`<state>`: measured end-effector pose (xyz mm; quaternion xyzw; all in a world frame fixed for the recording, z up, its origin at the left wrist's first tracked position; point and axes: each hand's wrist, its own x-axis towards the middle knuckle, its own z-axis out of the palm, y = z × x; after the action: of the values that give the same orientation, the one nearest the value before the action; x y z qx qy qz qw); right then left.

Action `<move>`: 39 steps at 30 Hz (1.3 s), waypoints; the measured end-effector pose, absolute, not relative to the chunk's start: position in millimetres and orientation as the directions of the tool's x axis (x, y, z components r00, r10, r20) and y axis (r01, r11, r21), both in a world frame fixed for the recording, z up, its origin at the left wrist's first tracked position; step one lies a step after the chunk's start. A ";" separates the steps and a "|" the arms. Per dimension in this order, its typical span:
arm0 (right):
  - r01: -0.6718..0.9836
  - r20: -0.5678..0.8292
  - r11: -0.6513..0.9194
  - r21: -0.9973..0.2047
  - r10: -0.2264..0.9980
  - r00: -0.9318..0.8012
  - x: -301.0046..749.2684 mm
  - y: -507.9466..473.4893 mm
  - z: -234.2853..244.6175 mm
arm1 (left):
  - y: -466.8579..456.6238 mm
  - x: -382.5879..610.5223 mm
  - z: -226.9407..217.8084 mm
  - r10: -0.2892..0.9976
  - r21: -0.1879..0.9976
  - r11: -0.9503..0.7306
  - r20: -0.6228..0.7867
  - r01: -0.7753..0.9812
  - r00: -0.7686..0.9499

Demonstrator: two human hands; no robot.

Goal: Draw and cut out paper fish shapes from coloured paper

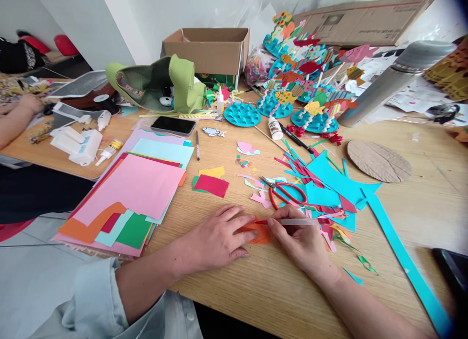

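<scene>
Fingers spread, my left hand presses on a small piece of orange paper lying on the table. My right hand pinches a pen with a red front end and a clear barrel, its tip at the upper edge of the orange paper. Just beyond my right hand lie red-handled scissors with partly parted blades. Small red and yellow paper pieces rest ahead of my left hand. Past them are pink and pale-blue cut shapes and tiny coloured dots.
Coloured paper sheets are stacked at left. Blue paper scraps and a cardboard disc lie at right. Behind stand a green bag, a cardboard box, paper-fish models and a flask. A co-worker's arm rests far left.
</scene>
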<state>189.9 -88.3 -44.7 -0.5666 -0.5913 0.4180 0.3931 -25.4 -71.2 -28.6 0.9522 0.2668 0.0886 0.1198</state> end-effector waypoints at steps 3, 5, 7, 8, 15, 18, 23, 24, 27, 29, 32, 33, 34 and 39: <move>0.304 -0.025 -0.010 -0.953 0.999 -0.048 189.7 -88.1 -43.4 | -71.2 -25.4 -28.3 0.527 0.276 -0.830 0.102 0.484 0.844; 0.310 -0.002 0.008 -0.951 0.999 -0.032 189.4 -88.3 -41.1 | -71.1 -25.4 -28.5 0.524 0.279 -0.831 0.105 0.481 0.845; 0.326 0.040 0.041 -0.945 0.999 -0.009 189.1 -88.7 -38.3 | -71.1 -25.6 -29.3 0.527 0.284 -0.830 0.111 0.481 0.843; 0.331 0.063 0.058 -0.942 0.998 0.004 188.9 -89.0 -37.1 | -71.1 -25.8 -29.9 0.528 0.288 -0.828 0.114 0.481 0.841; 0.288 0.129 0.103 -0.952 0.989 0.075 188.5 -90.1 -40.3 | -70.2 -27.3 -32.4 0.531 0.329 -0.820 0.132 0.469 0.837; 0.286 0.145 0.117 -0.951 0.986 0.080 189.0 -90.2 -42.7 | -68.4 -27.9 -30.0 0.537 0.355 -0.811 0.139 0.464 0.832; 0.286 0.187 0.152 -0.946 0.977 0.101 191.2 -93.5 -44.3 | -64.7 -29.4 -23.8 0.553 0.413 -0.794 0.185 0.446 0.813; 0.288 0.203 0.164 -0.943 0.973 0.108 191.6 -94.3 -44.8 | -64.2 -29.8 -23.0 0.560 0.421 -0.791 0.208 0.443 0.802; 0.288 0.253 0.207 -0.935 0.959 0.130 191.5 -96.1 -46.7 | -62.9 -30.6 -21.8 0.595 0.430 -0.776 0.257 0.462 0.762; 0.269 0.273 0.228 -0.936 0.951 0.143 190.6 -97.0 -47.6 | -62.4 -31.0 -21.8 0.617 0.428 -0.762 0.255 0.485 0.744; 0.220 0.278 0.245 -0.944 0.951 0.135 189.2 -98.3 -47.1 | -61.9 -31.4 -22.5 0.641 0.428 -0.743 0.229 0.515 0.733; 0.208 0.283 0.255 -0.944 0.952 0.119 188.9 -98.7 -46.7 | -61.7 -31.5 -23.0 0.648 0.430 -0.736 0.221 0.524 0.729; 0.204 0.291 0.267 -0.942 0.952 0.095 188.8 -99.1 -46.5 | -61.6 -31.6 -23.7 0.655 0.432 -0.729 0.214 0.531 0.725; 0.250 0.333 0.322 -0.913 0.943 0.003 189.2 -99.0 -48.7 | -61.3 -31.8 -27.3 0.667 0.444 -0.712 0.185 0.544 0.722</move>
<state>189.2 -99.0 -48.7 -0.4785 -0.6231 0.3319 0.5222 -31.8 -61.3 -27.3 0.9098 0.3328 0.1682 0.1825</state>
